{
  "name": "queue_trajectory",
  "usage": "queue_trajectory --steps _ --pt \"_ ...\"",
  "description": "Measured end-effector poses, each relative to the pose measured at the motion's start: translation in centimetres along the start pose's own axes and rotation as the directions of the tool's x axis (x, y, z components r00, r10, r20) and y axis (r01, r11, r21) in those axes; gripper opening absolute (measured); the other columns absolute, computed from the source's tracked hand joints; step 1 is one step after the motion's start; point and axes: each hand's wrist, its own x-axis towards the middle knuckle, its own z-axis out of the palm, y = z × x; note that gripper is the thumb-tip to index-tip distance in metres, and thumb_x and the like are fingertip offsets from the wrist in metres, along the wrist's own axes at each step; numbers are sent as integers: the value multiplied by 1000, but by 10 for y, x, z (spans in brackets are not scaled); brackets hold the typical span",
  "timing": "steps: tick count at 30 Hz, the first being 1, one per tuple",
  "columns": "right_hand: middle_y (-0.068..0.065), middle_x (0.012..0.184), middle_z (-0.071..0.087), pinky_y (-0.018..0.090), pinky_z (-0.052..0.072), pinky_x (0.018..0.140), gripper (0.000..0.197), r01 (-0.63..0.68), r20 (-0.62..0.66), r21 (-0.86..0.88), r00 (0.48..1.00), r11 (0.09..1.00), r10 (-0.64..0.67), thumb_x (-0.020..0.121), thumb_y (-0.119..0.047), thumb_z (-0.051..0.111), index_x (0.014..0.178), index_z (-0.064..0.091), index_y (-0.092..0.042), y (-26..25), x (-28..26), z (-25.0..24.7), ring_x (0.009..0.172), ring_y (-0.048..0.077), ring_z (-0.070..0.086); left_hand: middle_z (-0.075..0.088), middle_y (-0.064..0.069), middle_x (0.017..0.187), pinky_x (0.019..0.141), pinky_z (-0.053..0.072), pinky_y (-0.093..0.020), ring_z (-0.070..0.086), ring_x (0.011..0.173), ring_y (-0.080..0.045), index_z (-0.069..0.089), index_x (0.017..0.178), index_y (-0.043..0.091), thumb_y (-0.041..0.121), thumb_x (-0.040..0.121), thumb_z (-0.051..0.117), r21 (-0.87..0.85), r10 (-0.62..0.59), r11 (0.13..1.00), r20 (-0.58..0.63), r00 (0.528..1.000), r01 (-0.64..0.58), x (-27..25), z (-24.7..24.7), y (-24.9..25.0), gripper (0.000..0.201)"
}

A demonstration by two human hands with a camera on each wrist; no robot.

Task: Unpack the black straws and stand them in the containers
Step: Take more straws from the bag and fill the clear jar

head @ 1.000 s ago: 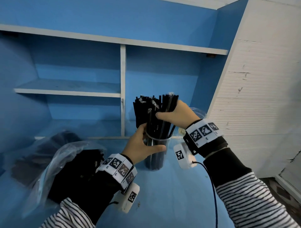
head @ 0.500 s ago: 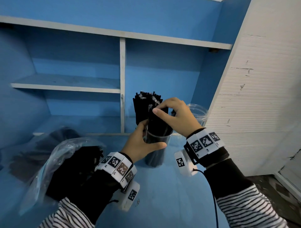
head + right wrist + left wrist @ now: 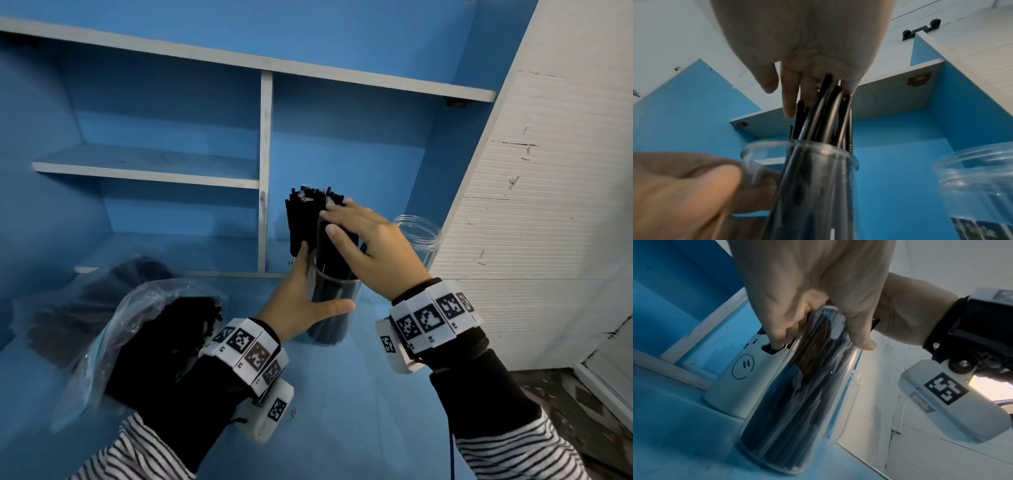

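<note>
My left hand [image 3: 301, 301] gripped the clear container [image 3: 330, 308] at frame centre, and my right hand [image 3: 370, 246] lay flat and loose on the black straws [image 3: 824, 113] standing in it. I judged that pressing off-centre could tip the tall container or bend straws. The white holder [image 3: 735, 378] stood just behind, the empty jar [image 3: 419, 240] to the right, and the plastic bag [image 3: 113, 329] of straws lay lower left.

Empty jar [image 3: 418, 240] close R (wall behind), straw bag [image 3: 137, 342] L, open counter [image 3: 359, 394] btwn.
</note>
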Motion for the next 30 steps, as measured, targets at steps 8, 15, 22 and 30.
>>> queue_trajectory --steps 8,15,22,30 --pt "2 89 67 22 48 76 22 169 -252 235 962 957 -108 84 -1 48 92 68 -5 -53 -7 12 84 16 60 64 18 111 95 42 -14 56 109 5 61 106 40 16 86 70 204 112 977 -249 962 -61 -53 -74 45 33" --pt "-3 88 70 32 52 79 27 -14 296 439 946 898 -130 83 3 49 90 72 -10 -96 -20 74 84 13 65 68 14 111 101 45 -32 62 107 -5 65 101 46 53 68 65 511 -17 850 -221 975 131 -96 -168 45 34" --pt "7 109 66 24 45 90 21 -17 455 260 884 965 -107 85 -11 61 104 69 -9 -123 -18 136 100 21 60 63 27 105 93 44 -15 58 92 12 60 94 63 30 63 65 573 -217 781 -126 968 250 -126 -191 23 46" --pt "14 95 60 39 50 74 16 -81 572 16 818 997 57 79 -6 56 88 48 -15 -123 -15 156 86 33 57 66 20 95 76 48 -10 61 83 10 65 92 47 -5 78 66 440 -136 861 -286 949 256 -128 -191 -2 55"
